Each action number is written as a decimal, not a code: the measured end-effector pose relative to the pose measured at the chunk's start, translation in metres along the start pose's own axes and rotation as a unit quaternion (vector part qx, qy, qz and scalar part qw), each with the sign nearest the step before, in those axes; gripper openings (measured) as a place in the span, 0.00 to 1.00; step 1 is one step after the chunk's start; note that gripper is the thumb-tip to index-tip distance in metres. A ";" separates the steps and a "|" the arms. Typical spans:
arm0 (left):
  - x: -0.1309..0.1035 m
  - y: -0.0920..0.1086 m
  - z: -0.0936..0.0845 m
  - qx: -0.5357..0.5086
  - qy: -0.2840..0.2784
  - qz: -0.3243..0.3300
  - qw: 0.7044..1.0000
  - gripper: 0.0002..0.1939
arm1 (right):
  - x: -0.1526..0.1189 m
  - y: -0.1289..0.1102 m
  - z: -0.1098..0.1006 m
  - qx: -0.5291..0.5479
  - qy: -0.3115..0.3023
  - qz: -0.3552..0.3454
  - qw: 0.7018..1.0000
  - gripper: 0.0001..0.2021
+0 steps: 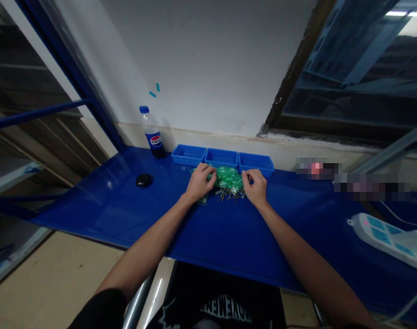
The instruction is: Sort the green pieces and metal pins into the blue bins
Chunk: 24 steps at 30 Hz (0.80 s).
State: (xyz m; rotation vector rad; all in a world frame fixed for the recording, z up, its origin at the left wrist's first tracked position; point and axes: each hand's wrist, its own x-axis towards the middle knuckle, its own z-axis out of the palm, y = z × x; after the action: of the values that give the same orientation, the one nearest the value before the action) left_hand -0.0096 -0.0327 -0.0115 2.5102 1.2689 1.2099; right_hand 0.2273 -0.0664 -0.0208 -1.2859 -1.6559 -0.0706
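A heap of green plastic pieces (228, 176), which look like wall plugs, lies on the blue tabletop (215, 233). At its near edge are several thin metal screws or nails (229, 195). My left hand (199, 183) is at the left side of the heap, with thumb and fingers curled together. On the opposite side my right hand (256, 186) has its thumb and index finger drawn together. What either set of fingertips holds is too small to make out. Bits of clear, shiny material (203, 199) show beside my left hand.
Behind the heap stand three joined blue trays: left (188, 160), middle (221, 163) and right (255, 167). A cola bottle (155, 137) stands against the wall. A black rounded object (144, 180) lies at left, a white power strip (389, 237) at right.
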 end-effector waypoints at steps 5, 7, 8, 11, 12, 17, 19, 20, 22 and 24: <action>0.002 0.002 -0.001 -0.030 -0.001 -0.013 0.999 0.10 | -0.001 0.001 -0.001 -0.004 -0.010 0.005 1.000 0.19; 0.002 0.003 -0.002 -0.032 -0.007 -0.006 0.999 0.10 | -0.002 0.001 -0.001 -0.004 -0.013 0.002 1.000 0.20; 0.002 0.004 -0.003 -0.031 -0.010 -0.003 0.999 0.10 | -0.002 0.001 -0.001 -0.004 -0.014 -0.001 1.000 0.20; 0.002 0.003 -0.004 -0.027 -0.021 0.002 0.999 0.10 | -0.003 0.000 -0.001 0.000 -0.014 -0.005 1.000 0.20; 0.002 0.003 -0.005 -0.026 -0.023 0.003 0.999 0.10 | -0.003 0.000 -0.001 0.000 -0.013 -0.002 1.000 0.20; 0.002 0.001 -0.007 -0.011 -0.036 -0.006 0.999 0.11 | -0.004 0.001 0.000 0.005 -0.008 -0.001 1.000 0.20; 0.003 0.000 -0.008 -0.007 -0.037 -0.013 0.999 0.11 | -0.004 0.000 0.000 0.008 -0.008 -0.017 1.000 0.20; 0.003 -0.001 -0.008 -0.007 -0.038 -0.014 0.999 0.11 | -0.004 0.000 0.000 0.008 -0.008 -0.026 1.000 0.19; 0.004 -0.004 -0.008 -0.008 -0.036 -0.019 0.999 0.11 | -0.003 0.000 0.001 0.004 -0.012 -0.037 0.999 0.19; 0.004 -0.006 -0.007 -0.011 -0.042 -0.009 0.999 0.11 | -0.003 0.000 0.001 0.004 -0.015 -0.043 0.999 0.18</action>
State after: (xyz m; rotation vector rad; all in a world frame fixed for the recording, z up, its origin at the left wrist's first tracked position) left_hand -0.0168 -0.0272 -0.0066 2.5008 1.2482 1.0954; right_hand 0.2262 -0.0678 -0.0238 -1.2145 -1.7355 -0.0985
